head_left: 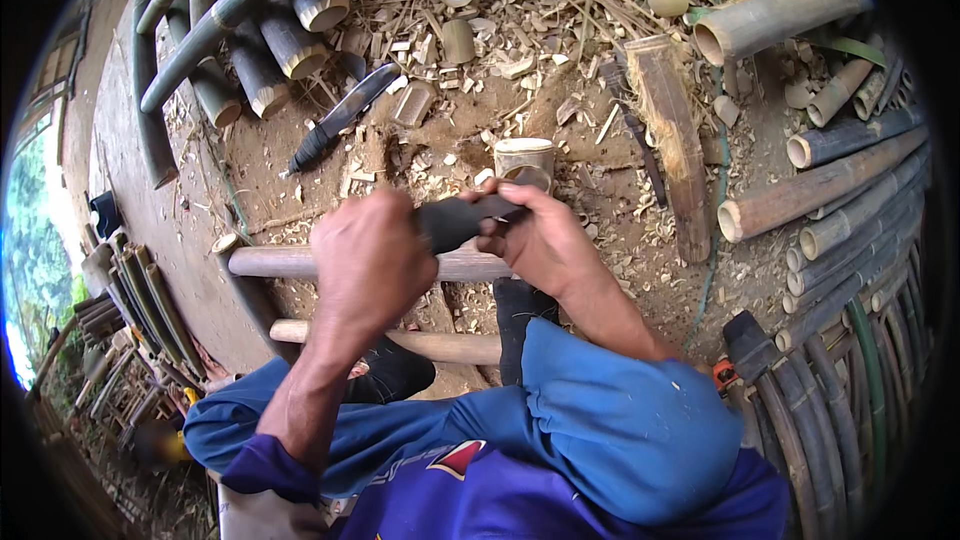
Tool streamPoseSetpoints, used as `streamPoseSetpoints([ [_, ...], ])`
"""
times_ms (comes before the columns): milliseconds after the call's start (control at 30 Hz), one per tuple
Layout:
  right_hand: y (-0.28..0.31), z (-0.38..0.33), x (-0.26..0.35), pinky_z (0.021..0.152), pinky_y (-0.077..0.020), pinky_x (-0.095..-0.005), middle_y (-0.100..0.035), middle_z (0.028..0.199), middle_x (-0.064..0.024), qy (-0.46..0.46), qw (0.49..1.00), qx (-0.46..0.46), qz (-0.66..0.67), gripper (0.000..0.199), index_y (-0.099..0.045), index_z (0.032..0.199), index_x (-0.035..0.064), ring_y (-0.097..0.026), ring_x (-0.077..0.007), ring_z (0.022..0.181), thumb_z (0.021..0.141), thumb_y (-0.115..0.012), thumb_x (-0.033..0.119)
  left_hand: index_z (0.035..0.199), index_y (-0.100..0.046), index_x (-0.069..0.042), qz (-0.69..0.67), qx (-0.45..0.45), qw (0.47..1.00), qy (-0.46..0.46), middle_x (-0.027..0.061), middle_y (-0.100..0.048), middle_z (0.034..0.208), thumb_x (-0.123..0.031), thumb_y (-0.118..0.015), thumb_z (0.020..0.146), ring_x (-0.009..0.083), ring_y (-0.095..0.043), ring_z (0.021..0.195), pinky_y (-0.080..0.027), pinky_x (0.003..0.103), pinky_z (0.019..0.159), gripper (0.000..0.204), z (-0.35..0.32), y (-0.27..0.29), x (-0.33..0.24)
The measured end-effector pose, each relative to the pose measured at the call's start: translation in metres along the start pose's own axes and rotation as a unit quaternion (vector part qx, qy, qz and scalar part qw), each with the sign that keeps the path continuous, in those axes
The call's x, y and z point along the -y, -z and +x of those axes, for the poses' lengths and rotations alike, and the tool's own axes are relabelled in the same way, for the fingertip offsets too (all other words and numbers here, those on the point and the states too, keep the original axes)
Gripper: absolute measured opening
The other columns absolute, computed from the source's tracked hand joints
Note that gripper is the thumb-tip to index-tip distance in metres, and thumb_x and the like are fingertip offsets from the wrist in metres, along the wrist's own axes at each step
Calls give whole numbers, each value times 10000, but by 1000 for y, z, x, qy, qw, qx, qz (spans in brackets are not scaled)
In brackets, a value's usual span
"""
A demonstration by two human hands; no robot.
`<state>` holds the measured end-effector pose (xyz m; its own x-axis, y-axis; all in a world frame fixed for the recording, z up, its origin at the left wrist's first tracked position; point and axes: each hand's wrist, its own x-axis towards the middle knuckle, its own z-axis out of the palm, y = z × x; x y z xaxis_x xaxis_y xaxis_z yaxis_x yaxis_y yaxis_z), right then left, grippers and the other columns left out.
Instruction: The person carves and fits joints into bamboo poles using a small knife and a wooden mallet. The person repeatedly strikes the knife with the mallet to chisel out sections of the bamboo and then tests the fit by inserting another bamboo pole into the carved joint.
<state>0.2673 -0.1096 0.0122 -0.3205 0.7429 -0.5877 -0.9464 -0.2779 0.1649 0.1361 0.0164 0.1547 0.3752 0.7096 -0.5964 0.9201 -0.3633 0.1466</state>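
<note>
My left hand is closed around the thick end of a black-handled tool, slightly blurred. At the tool's other, darker end, my right hand has its thumb and fingers pinched on it. The tool lies nearly level in front of my knees; its working part is mostly hidden by the fingers. Just beyond my right fingertips is a short, pale-topped bamboo piece with an opening in its side. I cannot tell whether the fingers touch it. A knife with a black-wrapped handle lies on the ground, farther left.
A low bamboo rail crosses before my legs. A fibrous split log lies right of centre, beside a dark, narrow blade-like tool. Bamboo poles are stacked at right, others at upper left. Wood chips litter the dirt.
</note>
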Motion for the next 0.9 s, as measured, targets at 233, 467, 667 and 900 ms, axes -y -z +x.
streamPoseSetpoints([
  [233, 25, -25, -12, 818, -615, -425, -678, 1211, -132, -16, 998, 6, 60, 222, -621, 1126, 71, -702, -236, 999, 1054, -497, 241, 866, -619, -14, 199, -87, 954, -205, 96, -632, 750, -61, -685, 754, 268, -664, 696, -514, 430, 615, 139, -20, -32, -33],
  [467, 9, -39, -34, 832, -634, -421, -674, 1168, -193, -62, 996, -35, -62, 327, -557, 1290, 0, -711, -229, 870, 1046, -557, 217, 945, -544, -23, 43, 47, 993, -104, 148, -648, 810, -41, -687, 778, 306, -697, 758, -536, 453, 658, 221, -59, -37, 33],
  [667, 10, -19, -38, 938, -615, -431, -695, 1075, -177, -57, 988, -46, 132, 335, -565, 1282, -50, -721, -240, 922, 1058, -544, 199, 772, -632, -2, 79, 18, 959, -272, 159, -671, 755, -35, -663, 730, 308, -698, 727, -552, 408, 665, 62, 20, -4, 53],
  [900, -5, -26, 9, 694, -656, -460, -721, 948, -180, -151, 938, -203, -238, 238, -651, 1084, -102, -738, -296, 742, 981, -583, 101, 900, -669, 62, -144, 230, 962, 38, 275, -713, 842, -85, -643, 756, 397, -743, 805, -615, 463, 746, 207, -45, -88, 31],
])
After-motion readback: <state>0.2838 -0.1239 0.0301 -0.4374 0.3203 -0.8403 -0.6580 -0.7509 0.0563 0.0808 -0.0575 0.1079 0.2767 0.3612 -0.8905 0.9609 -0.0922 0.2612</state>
